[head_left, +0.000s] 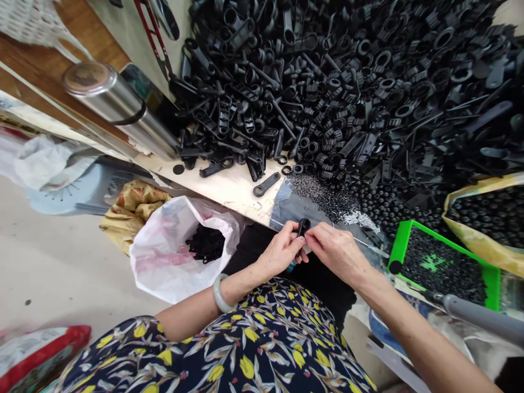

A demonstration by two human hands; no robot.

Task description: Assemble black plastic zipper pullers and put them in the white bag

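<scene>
My left hand is closed around a small black plastic handle with a rounded end, held upright at the table's front edge. The fingertips of my right hand are pinched together against the side of this handle; whatever they hold is too small or hidden to make out. A similar black handle with a ring end lies on the bare wood just beyond. Tiny silver pins and small dark screws are spread on a grey sheet behind my hands.
A great heap of black plastic parts covers the table. A steel flask stands at left. Below the edge sits a white bag with black parts inside. On the right are a green tray and a yellow bag of black balls.
</scene>
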